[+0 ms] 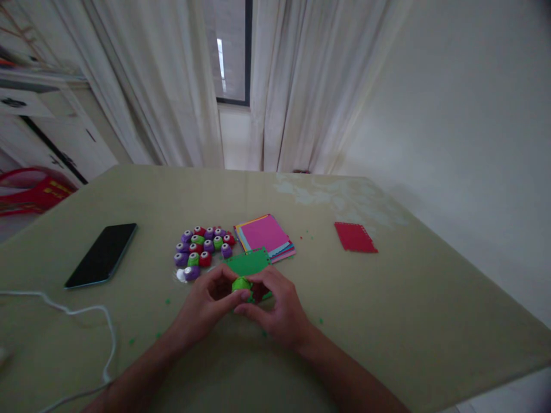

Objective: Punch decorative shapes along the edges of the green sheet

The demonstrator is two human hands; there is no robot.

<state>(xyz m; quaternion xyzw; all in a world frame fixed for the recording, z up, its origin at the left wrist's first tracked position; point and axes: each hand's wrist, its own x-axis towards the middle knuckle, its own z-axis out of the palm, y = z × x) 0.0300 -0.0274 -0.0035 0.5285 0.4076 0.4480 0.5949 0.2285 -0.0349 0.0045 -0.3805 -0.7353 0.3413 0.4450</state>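
Note:
Both of my hands meet at the near middle of the table. My left hand (206, 304) pinches a small green paper punch (241, 284) from the left. My right hand (275, 304) closes on the same punch from the right and rests on a green paper sheet (248, 263), whose edge shows a row of punched holes. Just behind the hands lies a cluster of several small purple, red and green punches (203, 246). A stack of coloured paper (264, 235) with a pink sheet on top sits beside them.
A black phone (102, 254) lies at the left. A white cable (86, 312) curls near the left front edge. A red punched sheet (355, 237) lies at the right. Small green paper bits are scattered on the table (408, 298). White curtains hang behind.

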